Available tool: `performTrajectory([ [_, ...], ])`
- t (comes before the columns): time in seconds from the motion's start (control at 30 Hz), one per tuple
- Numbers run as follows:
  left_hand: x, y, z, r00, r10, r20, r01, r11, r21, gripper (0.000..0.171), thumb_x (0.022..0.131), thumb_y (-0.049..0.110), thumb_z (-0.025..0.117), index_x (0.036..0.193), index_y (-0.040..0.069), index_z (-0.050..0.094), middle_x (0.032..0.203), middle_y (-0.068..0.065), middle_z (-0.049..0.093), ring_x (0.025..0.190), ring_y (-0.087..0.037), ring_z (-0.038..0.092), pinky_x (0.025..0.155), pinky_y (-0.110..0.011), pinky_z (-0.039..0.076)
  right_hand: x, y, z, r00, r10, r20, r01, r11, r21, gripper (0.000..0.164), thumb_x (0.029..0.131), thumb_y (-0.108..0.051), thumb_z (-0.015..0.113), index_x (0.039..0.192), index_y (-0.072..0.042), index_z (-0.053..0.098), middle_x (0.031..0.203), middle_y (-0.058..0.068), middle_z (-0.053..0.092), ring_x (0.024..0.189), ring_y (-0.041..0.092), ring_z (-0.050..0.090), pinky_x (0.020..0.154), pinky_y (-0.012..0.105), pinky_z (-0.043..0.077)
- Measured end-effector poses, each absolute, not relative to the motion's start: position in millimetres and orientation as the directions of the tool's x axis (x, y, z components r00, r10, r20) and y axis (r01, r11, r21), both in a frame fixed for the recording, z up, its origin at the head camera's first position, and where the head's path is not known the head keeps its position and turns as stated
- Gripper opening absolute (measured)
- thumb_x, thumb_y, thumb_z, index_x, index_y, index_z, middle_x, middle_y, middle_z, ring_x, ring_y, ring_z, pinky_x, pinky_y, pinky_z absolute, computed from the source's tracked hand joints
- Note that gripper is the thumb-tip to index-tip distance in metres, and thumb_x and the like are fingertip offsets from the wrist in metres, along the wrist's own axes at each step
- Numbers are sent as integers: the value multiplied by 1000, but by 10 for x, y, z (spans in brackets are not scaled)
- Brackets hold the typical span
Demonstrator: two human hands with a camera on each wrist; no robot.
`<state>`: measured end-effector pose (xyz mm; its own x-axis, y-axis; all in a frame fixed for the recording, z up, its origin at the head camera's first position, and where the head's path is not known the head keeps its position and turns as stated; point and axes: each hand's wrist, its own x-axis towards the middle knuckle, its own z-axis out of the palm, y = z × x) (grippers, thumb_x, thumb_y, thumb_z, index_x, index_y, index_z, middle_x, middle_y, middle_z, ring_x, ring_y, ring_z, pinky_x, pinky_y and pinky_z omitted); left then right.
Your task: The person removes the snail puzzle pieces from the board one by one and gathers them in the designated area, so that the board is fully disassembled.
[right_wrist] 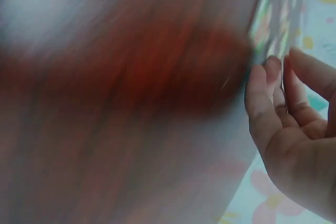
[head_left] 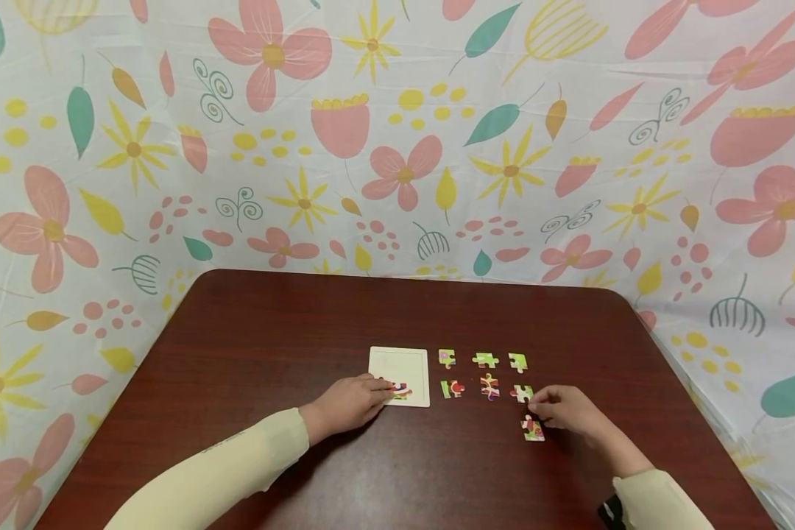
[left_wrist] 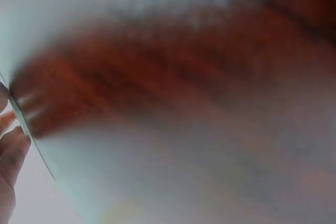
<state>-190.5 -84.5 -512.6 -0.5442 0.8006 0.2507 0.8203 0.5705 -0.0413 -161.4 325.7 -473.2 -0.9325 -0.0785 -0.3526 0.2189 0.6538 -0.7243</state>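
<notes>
A cream square puzzle tray (head_left: pixel 407 362) lies on the table, with a colourful puzzle piece (head_left: pixel 403 394) in its lower left part. My left hand (head_left: pixel 351 403) rests at the tray's lower left edge, its extended fingertips over part of that piece. In the left wrist view, fingers (left_wrist: pixel 14 150) show at the tray's thin edge. My right hand (head_left: pixel 570 411) is at the right side of the loose pieces. Its bent fingertips are right at the edge of a white and green piece (head_left: pixel 522 393), just above a red and green piece (head_left: pixel 534 430). I cannot tell whether they pinch it.
More loose puzzle pieces lie right of the tray: a pink-flowered one (head_left: pixel 446 358), green ones (head_left: pixel 485 360) (head_left: pixel 517 361), a red one (head_left: pixel 453 388) and an orange one (head_left: pixel 489 386). The dark wooden table (head_left: pixel 271 324) stands against a flowered cloth (head_left: pixel 397 110).
</notes>
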Motion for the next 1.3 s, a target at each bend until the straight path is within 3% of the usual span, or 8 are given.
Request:
performTrajectory([
  [0.4, -1923, -847, -5089, -541, 814, 212, 830, 558, -22, 24, 99, 17, 68, 121, 12, 76, 125, -2, 74, 115, -16, 70, 102, -29, 56, -1800, 2180, -4609, -972, -151, -180, 66, 559, -827, 27, 98, -11, 66, 119, 7, 68, 115, 23, 71, 96, 29, 73, 84, 42, 62],
  [0.57, -1918, -855, -5076, -546, 812, 206, 830, 557, 2, 23, 99, 17, 67, 119, 12, 77, 123, -3, 75, 115, -17, 70, 100, -29, 57, -1858, 1832, -4653, -971, -168, -172, 46, 570, -821, 25, 96, -8, 68, 118, 4, 71, 117, 20, 73, 96, 24, 71, 79, 37, 58],
  [0.7, -1925, -866, -5071, -552, 805, 220, 828, 560, 30, 20, 98, 17, 68, 114, 12, 78, 120, -3, 75, 114, -17, 71, 99, -29, 57, -1881, 1602, -4694, -963, -219, -156, 0, 579, -815, 23, 94, -6, 68, 114, 4, 72, 112, 19, 74, 101, 27, 71, 80, 33, 56],
  [1.3, -1978, -880, -5069, -511, 811, 286, 851, 523, 37, 11, 92, 13, 74, 100, 12, 81, 109, 1, 78, 108, -14, 74, 91, -26, 59, -1964, 1268, -4767, -958, -241, -154, -25, 607, -795, 16, 90, 4, 68, 105, 7, 74, 101, 19, 76, 91, 23, 71, 75, 29, 56],
])
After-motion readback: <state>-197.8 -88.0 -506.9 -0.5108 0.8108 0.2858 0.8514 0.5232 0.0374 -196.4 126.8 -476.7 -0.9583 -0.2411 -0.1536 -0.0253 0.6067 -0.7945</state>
